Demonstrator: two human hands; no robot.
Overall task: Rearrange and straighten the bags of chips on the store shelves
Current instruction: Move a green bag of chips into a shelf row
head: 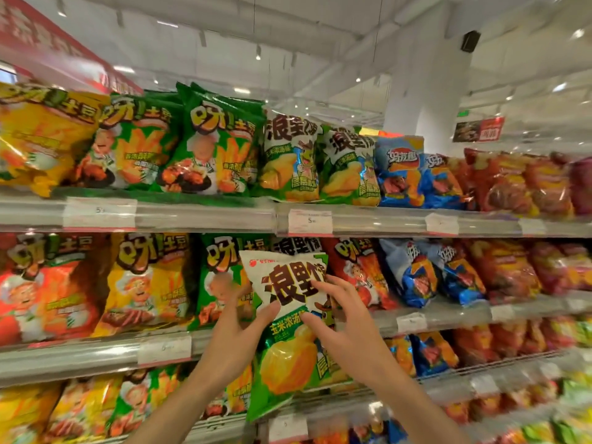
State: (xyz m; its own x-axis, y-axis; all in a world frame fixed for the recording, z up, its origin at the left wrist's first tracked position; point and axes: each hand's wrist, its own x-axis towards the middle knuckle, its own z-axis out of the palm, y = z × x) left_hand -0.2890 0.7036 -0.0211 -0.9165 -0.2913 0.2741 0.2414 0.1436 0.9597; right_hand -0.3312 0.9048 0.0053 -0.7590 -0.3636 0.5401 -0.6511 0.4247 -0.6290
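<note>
While both hands grip it, the white-and-green chip bag (290, 331) hangs in front of the middle shelf (96, 354), tilted a bit with its top leaning left. The left hand (238, 328) has its fingers (267, 310) curled around the bag's left edge, thumb on the front. The right hand (344, 325) presses spread fingers (323, 290) on the front near the right edge. Two matching bags (320, 165) stand upright on the top shelf (198, 216), just beside the blue bags (413, 174).
</note>
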